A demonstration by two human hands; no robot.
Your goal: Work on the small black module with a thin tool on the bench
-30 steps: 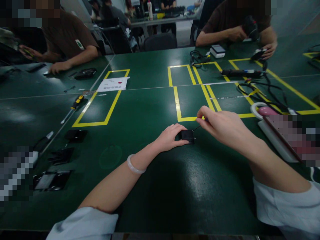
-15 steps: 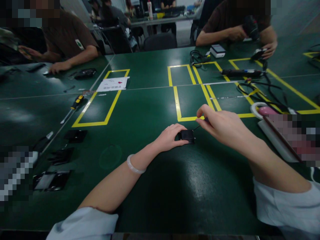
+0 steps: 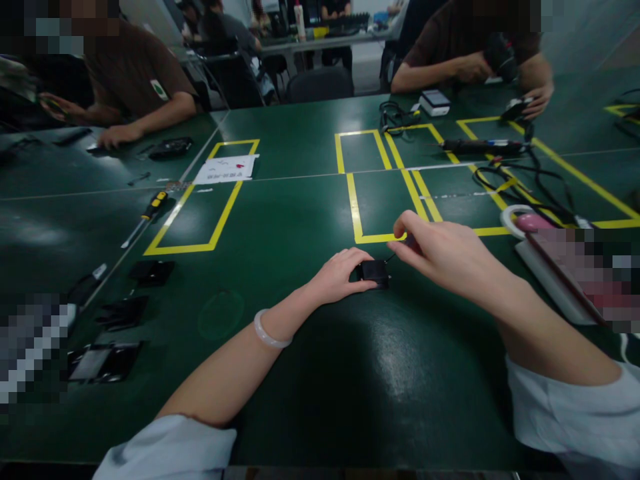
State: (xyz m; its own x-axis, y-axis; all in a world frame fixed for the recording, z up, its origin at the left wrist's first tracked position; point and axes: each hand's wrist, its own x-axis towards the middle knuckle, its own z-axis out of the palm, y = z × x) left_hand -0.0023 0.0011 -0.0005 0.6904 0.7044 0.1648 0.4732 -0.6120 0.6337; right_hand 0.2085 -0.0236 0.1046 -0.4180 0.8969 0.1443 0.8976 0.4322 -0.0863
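Observation:
My left hand (image 3: 345,275) grips a small black block-shaped part (image 3: 375,271) from its left side, thumb along the near edge and fingers over the far edge. The part rests on the green tabletop (image 3: 310,373), and small metallic points stick out on its right. My right hand (image 3: 433,250) is closed in a pinch just right of and beyond the part. From its fingertips a thin dark rod (image 3: 391,257) slants down to the part's far right corner. Most of the rod is hidden by the fingers, so its kind is unclear.
A yellow-black screwdriver (image 3: 155,204) and several black parts (image 3: 121,311) lie to the left. Yellow tape frames (image 3: 181,250) mark the table. A black electric screwdriver (image 3: 483,146) with cables lies at the far right, near a tape roll (image 3: 511,217). Two people sit opposite.
My right hand has shifted slightly left, closer to the black part, and less of the rod shows. The left hand and the part have stayed in place.

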